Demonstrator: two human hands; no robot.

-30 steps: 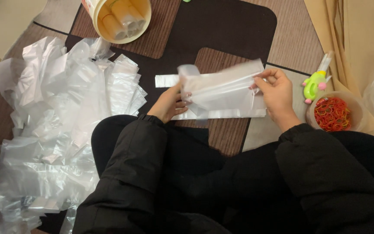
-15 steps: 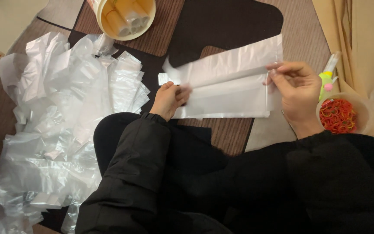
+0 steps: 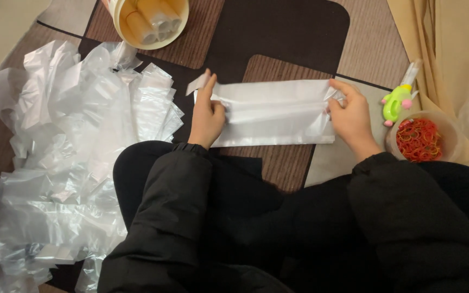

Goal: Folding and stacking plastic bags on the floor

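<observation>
A clear plastic bag (image 3: 275,111) lies stretched flat on the patterned rug in front of my knees. My left hand (image 3: 207,111) pinches its left end, fingers pressed on the folded edge. My right hand (image 3: 351,111) grips its right end, bunching the plastic a little. Both sleeves are black. The bag runs sideways between the two hands.
A big heap of crumpled clear plastic bags (image 3: 66,152) covers the rug at the left. A pale bucket (image 3: 150,19) with rolled tubes stands at the top. At the right sit a bowl of red rubber bands (image 3: 422,138) and a green toy-like tool (image 3: 397,100).
The bag was held up and folded between my hands; now it is pulled out longer and laid flat on the rug, my hands farther apart.
</observation>
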